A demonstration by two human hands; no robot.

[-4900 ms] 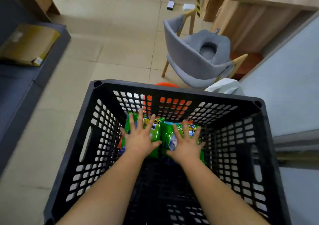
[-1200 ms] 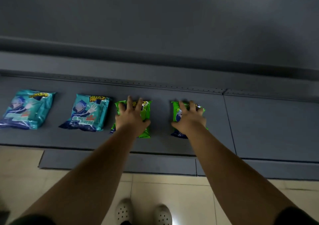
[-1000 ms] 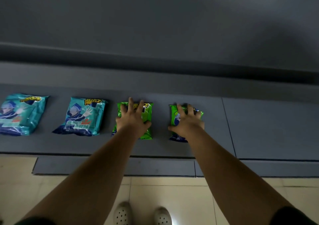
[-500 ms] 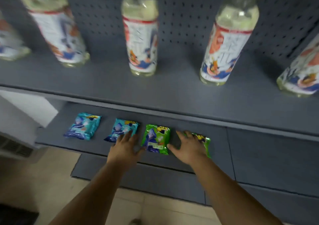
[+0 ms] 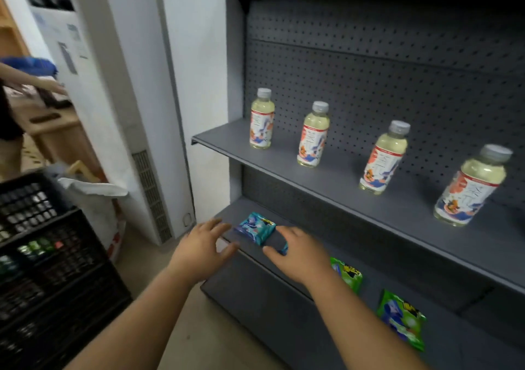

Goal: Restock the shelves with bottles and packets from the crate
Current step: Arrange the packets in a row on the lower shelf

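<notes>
On the low grey shelf (image 5: pixel 255 295) lie a teal packet (image 5: pixel 254 228) and two green packets (image 5: pixel 348 276) (image 5: pixel 404 318); a second teal packet (image 5: pixel 284 248) peeks out under my right hand. My left hand (image 5: pixel 203 249) hovers empty, fingers spread, just left of the first teal packet. My right hand (image 5: pixel 298 254) is open too, right of that packet, over the shelf. Several pale-yellow bottles (image 5: pixel 262 119) (image 5: pixel 314 135) (image 5: pixel 382 158) stand on the upper shelf (image 5: pixel 326 182). The black crate (image 5: pixel 48 261) stands at the left with green packets showing through its wall.
A white floor-standing unit (image 5: pixel 127 108) stands between crate and shelves. A white bag (image 5: pixel 93 196) sits behind the crate. Another person's arm (image 5: pixel 31 79) reaches over a wooden desk (image 5: pixel 54 125) at far left. Pegboard (image 5: pixel 397 85) backs the shelves.
Both hands have left the green packets and moved leftwards past the teal ones. My view has swung left, so the crate and the white unit now show.
</notes>
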